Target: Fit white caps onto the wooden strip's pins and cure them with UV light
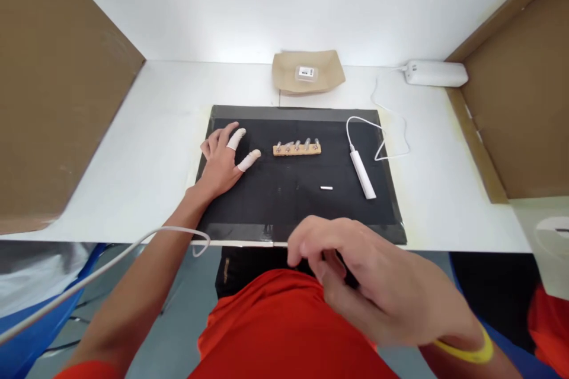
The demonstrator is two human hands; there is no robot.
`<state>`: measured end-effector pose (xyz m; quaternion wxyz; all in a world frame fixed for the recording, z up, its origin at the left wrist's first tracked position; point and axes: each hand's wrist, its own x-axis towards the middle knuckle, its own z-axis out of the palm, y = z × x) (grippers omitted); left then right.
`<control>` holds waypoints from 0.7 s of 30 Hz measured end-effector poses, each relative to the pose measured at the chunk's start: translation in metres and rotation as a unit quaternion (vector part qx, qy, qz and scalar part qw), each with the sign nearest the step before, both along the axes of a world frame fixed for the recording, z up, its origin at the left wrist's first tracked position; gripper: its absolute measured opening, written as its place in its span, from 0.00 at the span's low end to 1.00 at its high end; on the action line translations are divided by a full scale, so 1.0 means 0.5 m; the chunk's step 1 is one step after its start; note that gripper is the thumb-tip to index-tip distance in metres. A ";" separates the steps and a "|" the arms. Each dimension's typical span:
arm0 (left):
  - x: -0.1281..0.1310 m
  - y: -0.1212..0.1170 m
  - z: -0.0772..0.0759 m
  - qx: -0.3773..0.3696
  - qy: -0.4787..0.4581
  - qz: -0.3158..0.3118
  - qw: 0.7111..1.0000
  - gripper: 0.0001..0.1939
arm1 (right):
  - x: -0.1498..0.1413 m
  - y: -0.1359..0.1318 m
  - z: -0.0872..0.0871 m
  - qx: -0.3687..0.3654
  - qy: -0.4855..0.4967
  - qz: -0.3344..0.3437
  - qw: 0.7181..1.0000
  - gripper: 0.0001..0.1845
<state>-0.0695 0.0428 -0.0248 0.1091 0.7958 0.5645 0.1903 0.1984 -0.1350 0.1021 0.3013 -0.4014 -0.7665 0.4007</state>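
My left hand (pixel 219 163) lies on the left part of the black mat (pixel 249 201), fingers spread, holding nothing. White covers sit on its thumb and index finger. To its right, a small wooden strip (pixel 297 152) carries a row of several small metal pieces with clear tops. Raised close to the camera, in front of the mat's near edge, is my right hand (pixel 368 272). Its fingers curl in toward the thumb, and no object shows in them. A short, thin white stick (pixel 326 188) rests on the mat beyond that hand.
A white bar (pixel 363 174) with a cable lies at the mat's right. Behind the mat stands a tan paper tray (pixel 284 80) with a small clear box (pixel 306 74). A white power block (pixel 435 73) sits back right. Brown boards flank the white table (pixel 146 130).
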 end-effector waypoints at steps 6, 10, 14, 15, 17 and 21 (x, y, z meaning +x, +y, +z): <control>0.002 0.010 0.038 -0.005 -0.056 -0.083 0.995 0.29 | 0.063 0.041 -0.083 -0.082 -0.061 -0.078 0.992 0.14; 0.056 0.033 0.077 -0.008 0.007 -0.198 0.980 0.40 | 0.080 0.048 -0.145 -0.048 -0.107 -0.174 0.978 0.12; 0.110 0.069 0.099 0.005 0.069 -0.246 0.967 0.36 | 0.076 0.056 -0.194 0.018 -0.116 -0.226 0.967 0.12; 0.119 0.077 0.101 0.004 0.075 -0.254 0.964 0.36 | 0.073 0.056 -0.204 0.020 -0.109 -0.231 0.967 0.12; 0.132 0.089 0.103 -0.002 0.081 -0.266 0.960 0.36 | 0.065 0.054 -0.223 0.018 -0.100 -0.231 0.968 0.13; 0.148 0.101 0.101 -0.014 0.088 -0.289 0.953 0.29 | 0.053 0.051 -0.249 0.032 -0.102 -0.230 0.967 0.13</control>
